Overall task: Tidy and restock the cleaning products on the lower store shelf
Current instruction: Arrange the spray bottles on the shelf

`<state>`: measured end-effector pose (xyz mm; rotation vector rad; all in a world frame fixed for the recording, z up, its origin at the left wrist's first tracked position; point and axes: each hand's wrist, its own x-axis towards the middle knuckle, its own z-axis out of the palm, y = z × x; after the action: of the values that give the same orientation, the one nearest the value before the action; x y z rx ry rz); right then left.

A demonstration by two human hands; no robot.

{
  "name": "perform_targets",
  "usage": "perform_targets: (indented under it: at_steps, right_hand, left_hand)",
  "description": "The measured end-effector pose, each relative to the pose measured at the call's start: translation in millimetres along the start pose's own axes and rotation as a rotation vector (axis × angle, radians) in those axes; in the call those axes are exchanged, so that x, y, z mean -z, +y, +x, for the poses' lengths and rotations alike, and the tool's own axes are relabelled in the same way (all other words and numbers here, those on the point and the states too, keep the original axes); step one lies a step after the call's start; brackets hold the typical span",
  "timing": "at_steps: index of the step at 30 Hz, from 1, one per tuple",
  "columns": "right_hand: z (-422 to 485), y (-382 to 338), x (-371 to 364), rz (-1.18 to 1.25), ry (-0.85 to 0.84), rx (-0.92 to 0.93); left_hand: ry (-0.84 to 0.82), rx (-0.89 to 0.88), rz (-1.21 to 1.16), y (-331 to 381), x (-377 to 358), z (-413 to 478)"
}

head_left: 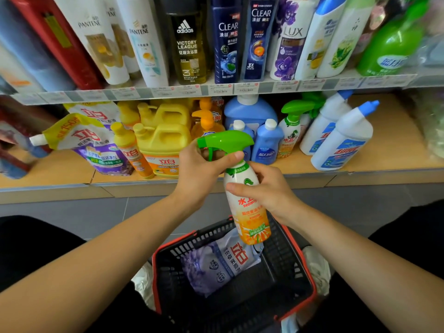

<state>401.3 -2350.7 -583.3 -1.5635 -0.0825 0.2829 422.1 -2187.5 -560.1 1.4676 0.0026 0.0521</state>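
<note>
The lower shelf (pixel 396 150) runs across the view beyond the basket (pixel 204 237). It carries lilac refill pouches (pixel 96 145) at far left, then yellow jugs (pixel 163 145), blue bottles (pixel 266 143), a green-topped sprayer (pixel 290 133) and white angled-neck bottles (pixel 343 140) at right.

The basket is black with a red rim and sits on the floor between the person's knees. In it one lilac-and-white pouch (pixel 223 263) lies flat against the far left side, its printing turned sideways.

The spray bottle (pixel 249 212) is held in the air over the basket's far right corner, short of the shelf edge. Its long axis is nearly upright and leans a little, with the orange base lowest, over the basket rim, and the green trigger head on top. The nozzle points to the person's left.

The right hand (pixel 269 188) grips the bottle's white upper body from the right, thumb laid across the label. The left hand (pixel 201 169) is curled round the neck just under the trigger head, thumb over the front.
</note>
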Motion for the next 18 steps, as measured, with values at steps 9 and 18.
perform_targets:
  at_steps: [9, 18]
  right_hand:
    - [3.0, 2.3, 10.6, 0.320, -0.114, -0.071]
    - [-0.2, 4.8, 6.6, 0.093, -0.057, 0.007]
  left_hand:
    - [-0.191, 0.021, 0.049, 2.1, 8.0, 11.3]
    - [-0.091, 0.003, 0.148, 0.6, 6.1, 7.7]
